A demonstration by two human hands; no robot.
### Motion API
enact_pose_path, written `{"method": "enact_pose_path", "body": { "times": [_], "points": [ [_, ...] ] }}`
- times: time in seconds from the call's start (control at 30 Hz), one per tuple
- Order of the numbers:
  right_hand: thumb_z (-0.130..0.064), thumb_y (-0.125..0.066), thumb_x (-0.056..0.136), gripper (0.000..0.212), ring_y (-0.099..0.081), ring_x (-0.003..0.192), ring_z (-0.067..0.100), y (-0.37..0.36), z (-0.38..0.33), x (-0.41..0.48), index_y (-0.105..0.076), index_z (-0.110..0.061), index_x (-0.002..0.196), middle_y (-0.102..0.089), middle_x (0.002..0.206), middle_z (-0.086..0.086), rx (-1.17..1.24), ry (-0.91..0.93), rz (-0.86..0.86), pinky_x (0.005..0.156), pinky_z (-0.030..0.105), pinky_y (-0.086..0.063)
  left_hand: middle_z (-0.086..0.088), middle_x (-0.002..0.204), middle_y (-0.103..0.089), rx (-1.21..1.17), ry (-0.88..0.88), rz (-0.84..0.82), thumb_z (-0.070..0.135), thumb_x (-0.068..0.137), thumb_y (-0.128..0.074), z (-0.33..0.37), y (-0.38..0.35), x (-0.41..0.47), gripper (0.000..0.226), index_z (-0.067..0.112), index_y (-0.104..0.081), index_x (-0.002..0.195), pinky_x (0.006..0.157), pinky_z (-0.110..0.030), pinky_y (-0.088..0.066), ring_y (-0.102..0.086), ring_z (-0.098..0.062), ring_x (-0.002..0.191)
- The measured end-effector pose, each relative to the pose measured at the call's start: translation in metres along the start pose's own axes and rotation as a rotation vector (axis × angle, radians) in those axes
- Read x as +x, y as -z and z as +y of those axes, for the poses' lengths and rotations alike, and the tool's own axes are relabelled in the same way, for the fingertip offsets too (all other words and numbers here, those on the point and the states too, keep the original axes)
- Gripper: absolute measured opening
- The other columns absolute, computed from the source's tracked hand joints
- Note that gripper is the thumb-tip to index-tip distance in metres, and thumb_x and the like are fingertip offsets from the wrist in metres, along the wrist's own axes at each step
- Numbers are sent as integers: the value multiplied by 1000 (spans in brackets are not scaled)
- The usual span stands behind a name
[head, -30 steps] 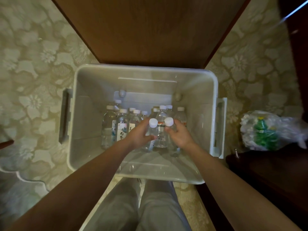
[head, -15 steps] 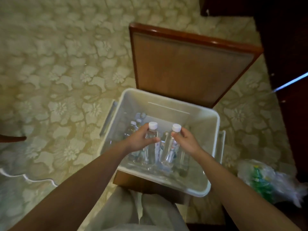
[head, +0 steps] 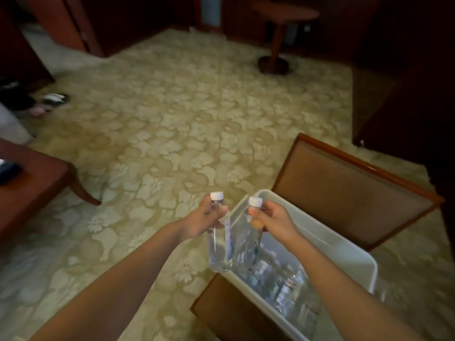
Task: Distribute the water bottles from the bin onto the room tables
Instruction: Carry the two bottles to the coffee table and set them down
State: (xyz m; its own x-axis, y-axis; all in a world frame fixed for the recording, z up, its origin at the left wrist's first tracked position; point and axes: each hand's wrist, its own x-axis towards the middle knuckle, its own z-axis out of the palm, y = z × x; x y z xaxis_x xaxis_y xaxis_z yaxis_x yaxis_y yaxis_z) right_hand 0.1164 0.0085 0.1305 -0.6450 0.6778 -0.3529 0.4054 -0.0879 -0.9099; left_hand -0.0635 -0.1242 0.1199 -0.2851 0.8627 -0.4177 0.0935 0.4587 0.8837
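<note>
Ahead, in the head view, patterned carpet (head: 172,114) lies open between a wooden table's corner (head: 32,183) at the left edge and a round pedestal table (head: 283,16) far off. Dark furniture lines the right side. The white bin (head: 339,247) sits on a chair (head: 349,193) at lower right, with more bottles (head: 283,289) inside. The left hand (head: 204,219) grips a clear bottle (head: 218,249) by its neck, and the right hand (head: 273,221) grips a second bottle (head: 246,247) likewise. Both bottles hang upright, white-capped, side by side over the bin's near-left rim.
</note>
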Motion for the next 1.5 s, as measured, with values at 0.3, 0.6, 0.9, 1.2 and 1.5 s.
{"method": "enact_pose_path", "body": {
  "times": [0.3, 0.6, 0.9, 1.2, 1.5],
  "points": [
    [-27, -64, 96, 8, -69, 66, 5, -168, -102, -28, -65, -27, 104, -72, 85, -6, -15, 192, -199, 57, 24, -55, -3, 112, -50, -95, -70, 317, 32, 104, -40, -28, 138, -143, 24, 13, -39, 119, 68, -23, -53, -61, -11, 77],
    [-28, -63, 96, 16, -71, 73, 14, -354, -153, -68, -67, -18, 108, -77, 88, -4, -9, 268, -451, 67, 33, -57, -4, 107, -54, -197, -91, 691, 33, 100, -50, -103, 247, -302, 20, 19, -51, 115, 65, -22, -50, -61, -11, 84],
    [-34, -63, 95, 13, -72, 89, 17, -515, -185, -102, -67, -23, 101, -74, 96, -2, -163, 394, -685, 70, 33, -60, 0, 99, -60, -246, -82, 1015, 40, 97, -52, -167, 297, -435, 25, 21, -53, 113, 69, -25, -52, -64, -9, 81],
    [-37, -61, 96, 23, -69, 95, 11, -669, -220, -114, -66, -20, 111, -72, 105, -4, -258, 523, -932, 66, 19, -51, 3, 95, -62, -359, -58, 1284, 27, 99, -55, -214, 357, -519, 26, 7, -53, 117, 68, -18, -52, -69, -8, 88],
    [-33, -62, 96, 16, -66, 91, 6, -830, -271, -108, -65, -22, 107, -70, 102, -5, -294, 602, -1146, 66, 14, -49, 3, 93, -63, -312, 67, 1524, 27, 96, -59, -263, 465, -579, 24, 8, -54, 111, 60, -14, -50, -66, 1, 74]
  ]
}}
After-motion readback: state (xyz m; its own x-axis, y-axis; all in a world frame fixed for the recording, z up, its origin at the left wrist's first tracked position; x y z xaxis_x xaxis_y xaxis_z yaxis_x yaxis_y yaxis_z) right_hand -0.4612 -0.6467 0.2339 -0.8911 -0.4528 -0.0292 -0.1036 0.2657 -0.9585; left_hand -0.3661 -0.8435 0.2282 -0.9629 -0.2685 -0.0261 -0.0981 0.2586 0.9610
